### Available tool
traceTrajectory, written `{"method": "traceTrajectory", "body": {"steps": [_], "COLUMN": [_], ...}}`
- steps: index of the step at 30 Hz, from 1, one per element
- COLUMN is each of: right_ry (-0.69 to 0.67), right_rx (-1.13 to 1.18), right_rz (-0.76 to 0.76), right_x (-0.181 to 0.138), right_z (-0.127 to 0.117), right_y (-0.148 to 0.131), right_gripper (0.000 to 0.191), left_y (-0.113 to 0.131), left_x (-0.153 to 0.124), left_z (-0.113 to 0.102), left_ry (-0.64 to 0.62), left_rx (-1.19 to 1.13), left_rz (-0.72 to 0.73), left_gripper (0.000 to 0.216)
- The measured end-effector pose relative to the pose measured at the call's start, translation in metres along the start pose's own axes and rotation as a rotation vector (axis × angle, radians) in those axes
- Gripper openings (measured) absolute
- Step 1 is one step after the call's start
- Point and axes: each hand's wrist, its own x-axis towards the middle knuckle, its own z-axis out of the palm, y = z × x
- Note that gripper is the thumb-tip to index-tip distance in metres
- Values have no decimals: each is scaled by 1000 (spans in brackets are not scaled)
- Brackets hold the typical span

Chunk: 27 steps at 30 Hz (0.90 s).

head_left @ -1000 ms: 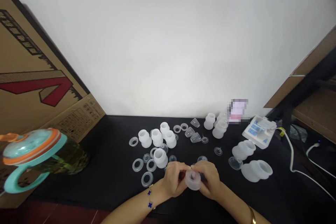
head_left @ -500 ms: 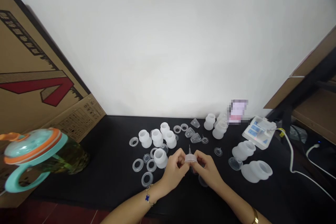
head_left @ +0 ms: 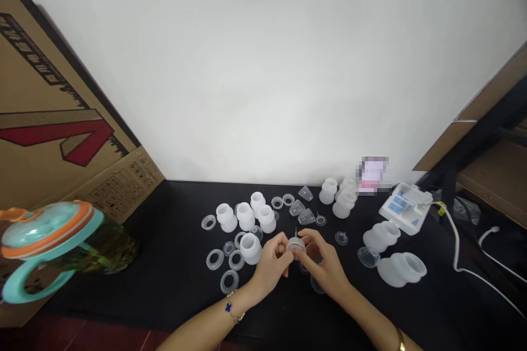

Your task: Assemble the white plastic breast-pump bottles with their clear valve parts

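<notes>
Between my fingertips, just above the black table, is a translucent round cap with a thin spike (head_left: 296,245) pointing up. My left hand (head_left: 269,264) pinches its left side. On the other side my right hand (head_left: 325,263) has its thumb at the front and its fingers around the right edge. The cap's underside is partly hidden by my thumbs. Left of my left hand stands a white bulb-shaped bottle (head_left: 250,249), with translucent rings (head_left: 229,282) lying flat nearby. Beneath my right hand, a clear disc (head_left: 317,285) is partly covered.
More white bottles (head_left: 246,216) stand behind, with clear cones (head_left: 306,216) to their right. White bottles (head_left: 402,270) lie at the right, before a power strip (head_left: 405,208) with a white cable. A lidded jug (head_left: 53,236) and cardboard box (head_left: 61,98) are at the left.
My right hand has changed its grip on the cap: its fingers have lifted and spread around the edge. The cap has tilted slightly, and the view has shifted a little.
</notes>
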Motion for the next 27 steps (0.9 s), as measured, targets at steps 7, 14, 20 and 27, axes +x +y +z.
{"method": "traceTrajectory", "body": {"steps": [7,14,20,27], "right_ry": [-20,-34,-41,-34], "right_rx": [98,338,397,398], "right_rz": [99,220,247,263], "right_x": [2,6,9,9], "right_z": [-2,-2,-2,-2], "right_y": [1,8,8,5], "right_gripper": [32,36,43,41], "left_y": [2,1,-3,-6], "left_x": [-1,-3,0,-2], "left_z": [1,1,1,3], "left_ry": [-84,-85,-65,-17], "left_rx": [-5,7,-49,-3], "left_rz": [40,64,32,55], "left_gripper": [31,36,42,39]}}
